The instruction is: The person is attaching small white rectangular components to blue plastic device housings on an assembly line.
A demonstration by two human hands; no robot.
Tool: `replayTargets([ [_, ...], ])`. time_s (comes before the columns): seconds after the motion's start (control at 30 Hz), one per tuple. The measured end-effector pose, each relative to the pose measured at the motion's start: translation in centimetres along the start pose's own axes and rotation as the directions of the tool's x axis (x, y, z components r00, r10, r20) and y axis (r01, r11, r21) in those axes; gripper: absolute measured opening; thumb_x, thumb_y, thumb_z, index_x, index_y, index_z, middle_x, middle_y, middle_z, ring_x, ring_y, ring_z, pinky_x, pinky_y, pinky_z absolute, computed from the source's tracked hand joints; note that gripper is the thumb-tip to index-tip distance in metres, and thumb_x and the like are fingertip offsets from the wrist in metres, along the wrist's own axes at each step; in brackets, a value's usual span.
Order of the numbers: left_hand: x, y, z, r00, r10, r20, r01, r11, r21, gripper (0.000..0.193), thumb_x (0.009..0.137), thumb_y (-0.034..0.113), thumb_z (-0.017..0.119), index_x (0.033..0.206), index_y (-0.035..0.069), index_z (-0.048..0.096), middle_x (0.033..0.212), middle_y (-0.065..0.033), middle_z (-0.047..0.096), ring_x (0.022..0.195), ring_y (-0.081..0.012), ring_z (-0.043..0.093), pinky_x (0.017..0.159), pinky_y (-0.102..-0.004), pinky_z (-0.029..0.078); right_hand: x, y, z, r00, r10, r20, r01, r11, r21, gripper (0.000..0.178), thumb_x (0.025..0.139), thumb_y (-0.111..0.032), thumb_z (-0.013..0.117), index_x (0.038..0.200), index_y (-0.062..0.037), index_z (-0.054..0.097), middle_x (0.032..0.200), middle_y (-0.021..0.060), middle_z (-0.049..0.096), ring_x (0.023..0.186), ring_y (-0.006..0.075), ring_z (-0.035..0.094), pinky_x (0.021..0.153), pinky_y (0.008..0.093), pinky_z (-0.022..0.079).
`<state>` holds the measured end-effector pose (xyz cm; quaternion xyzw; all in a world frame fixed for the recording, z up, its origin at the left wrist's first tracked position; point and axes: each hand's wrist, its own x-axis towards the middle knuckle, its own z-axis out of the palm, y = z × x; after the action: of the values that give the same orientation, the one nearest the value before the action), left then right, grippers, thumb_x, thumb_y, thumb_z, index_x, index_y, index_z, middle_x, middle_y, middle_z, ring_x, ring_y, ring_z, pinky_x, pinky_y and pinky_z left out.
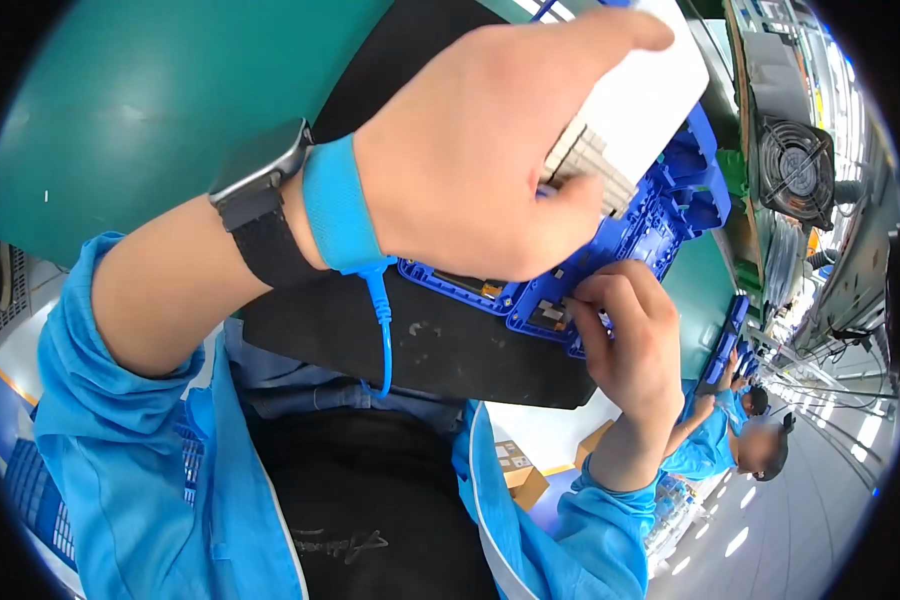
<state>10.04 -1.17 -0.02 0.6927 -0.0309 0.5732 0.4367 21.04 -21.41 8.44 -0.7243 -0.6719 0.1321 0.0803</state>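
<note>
My left hand, wearing a blue wrist strap and a black watch, grips a white sheet. Rows of small beige-grey strips line its near edge, beside my thumb. Below the sheet lies a blue plastic housing with open compartments, partly covered by my left hand. My right hand is at the housing's near right part, thumb and index finger pinched together over a small compartment with a greyish part. Whatever sits between those fingertips is too small to make out.
A black mat lies under the housing on a green table. The strap's blue cord hangs toward my lap. A fan stands at the right, by shelving. Further right, a co-worker in blue works at the same bench.
</note>
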Motion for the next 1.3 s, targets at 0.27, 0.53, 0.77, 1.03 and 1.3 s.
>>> replayTargets([
  [0.27,0.1,1.8,-0.2,0.945,-0.179,0.274,0.221,0.967,-0.130,0.072,0.064,0.003,0.063,0.135,-0.005,0.051,0.113,-0.0260,0.066,0.096,-0.0420,0.067,0.082,-0.0424,0.058,2.2,-1.3,-1.0,0.878,0.041,-0.478,0.020,0.992,0.123,0.020,0.078,0.012,0.075,0.093,0.0012,0.068,0.089,0.0116,0.065,0.069,0.0192,0.062,0.059,0.0262,0.048],
  [0.53,0.0,2.1,-0.2,0.934,-0.178,0.311,0.234,0.960,-0.155,0.074,0.063,-0.003,0.060,0.137,-0.004,0.049,0.108,-0.0227,0.067,0.087,-0.0401,0.068,0.072,-0.0430,0.058,5.0,-1.6,-0.3,0.885,-0.051,-0.462,0.130,0.982,0.140,0.019,0.079,0.010,0.075,0.093,0.0010,0.068,0.087,0.0112,0.066,0.071,0.0226,0.065,0.062,0.0286,0.051],
  [0.77,0.2,2.4,-0.2,0.933,-0.152,0.327,0.213,0.964,-0.160,0.077,0.062,-0.008,0.059,0.138,-0.004,0.047,0.110,-0.0229,0.066,0.090,-0.0414,0.068,0.072,-0.0435,0.058,5.4,-1.9,-0.7,0.908,-0.060,-0.414,0.129,0.982,0.141,0.018,0.078,0.009,0.075,0.092,0.0007,0.068,0.084,0.0109,0.064,0.068,0.0231,0.064,0.059,0.0299,0.050],
  [1.03,0.2,2.7,-0.4,0.914,-0.148,0.378,0.235,0.952,-0.196,0.080,0.061,-0.009,0.060,0.139,-0.008,0.044,0.118,-0.0242,0.064,0.102,-0.0426,0.065,0.077,-0.0447,0.057,5.5,-2.2,-0.8,0.920,-0.110,-0.376,0.158,0.983,0.098,0.018,0.078,0.009,0.074,0.091,-0.0001,0.068,0.083,0.0113,0.064,0.067,0.0247,0.064,0.057,0.0315,0.050],
  [1.3,-0.1,2.3,-0.1,0.912,-0.153,0.379,0.244,0.948,-0.203,0.081,0.061,-0.009,0.061,0.140,-0.009,0.043,0.115,-0.0244,0.064,0.101,-0.0420,0.065,0.079,-0.0435,0.057,6.1,-2.1,0.7,0.889,-0.184,-0.420,0.176,0.983,-0.057,0.021,0.078,0.012,0.070,0.092,0.0000,0.060,0.082,0.0120,0.060,0.065,0.0273,0.062,0.056,0.0353,0.049],
])
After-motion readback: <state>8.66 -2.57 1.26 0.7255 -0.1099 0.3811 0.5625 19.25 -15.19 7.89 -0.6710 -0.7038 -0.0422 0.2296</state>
